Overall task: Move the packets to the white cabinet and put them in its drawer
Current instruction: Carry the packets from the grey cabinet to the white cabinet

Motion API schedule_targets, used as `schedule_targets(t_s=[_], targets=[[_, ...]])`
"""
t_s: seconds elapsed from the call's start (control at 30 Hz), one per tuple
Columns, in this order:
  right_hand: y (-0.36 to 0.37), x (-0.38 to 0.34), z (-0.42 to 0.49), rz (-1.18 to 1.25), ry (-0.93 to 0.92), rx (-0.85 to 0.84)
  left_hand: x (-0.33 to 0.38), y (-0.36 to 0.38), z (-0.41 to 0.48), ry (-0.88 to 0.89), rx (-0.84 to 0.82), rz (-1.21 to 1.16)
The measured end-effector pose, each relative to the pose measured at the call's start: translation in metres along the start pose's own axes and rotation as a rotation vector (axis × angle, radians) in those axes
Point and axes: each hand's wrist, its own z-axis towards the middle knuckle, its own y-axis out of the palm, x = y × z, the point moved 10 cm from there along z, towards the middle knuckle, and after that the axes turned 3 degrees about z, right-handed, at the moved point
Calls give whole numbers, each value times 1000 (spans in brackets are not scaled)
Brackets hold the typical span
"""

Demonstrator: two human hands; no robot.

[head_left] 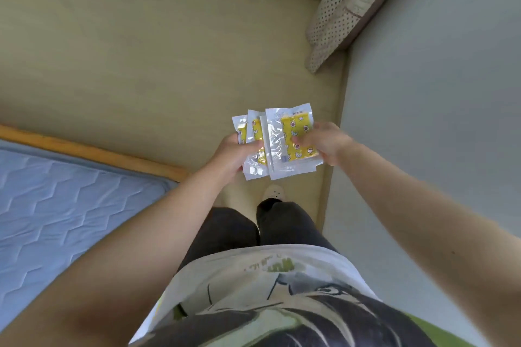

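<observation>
I am gripping the fanned packets [290, 128] from both sides, left hand [235, 153] curling round one edge and right hand [328, 144] pinching the other, holding them above the floor [141, 51] so none is slipping loose.

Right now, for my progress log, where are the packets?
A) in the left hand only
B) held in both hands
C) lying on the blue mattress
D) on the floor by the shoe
B: the left hand and the right hand both grip the fanned packets, held up above the floor.
</observation>
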Motion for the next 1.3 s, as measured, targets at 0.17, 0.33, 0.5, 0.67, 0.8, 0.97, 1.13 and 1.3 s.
schedule_targets(t_s=[0.17, 0.33, 0.5, 0.67, 0.8, 0.97, 1.13, 1.3], targets=[[31, -88, 72, -127, 30, -109, 56, -51, 41, -22, 85, -138], [108, -193, 150, -198, 34, -180, 108, -153, 100, -66, 255, -280], [210, -306, 193, -171, 52, -207, 177, -260, 139, -71, 341, -374], [313, -398, 236, -273, 49, -272, 231, -365, 158, -67, 449, -512], [396, -463, 261, -344, 57, -374, 271, -440, 175, -58, 527, -616], [510, -556, 312, -422, 24, -467, 319, -545, 209, -40, 646, -689], [619, -641, 351, -615, -2, -543, 367, -632, 232, -69, 785, -866], [713, -701, 375, -815, -48, -599, 391, -702, 248, -80, 880, -1042]])
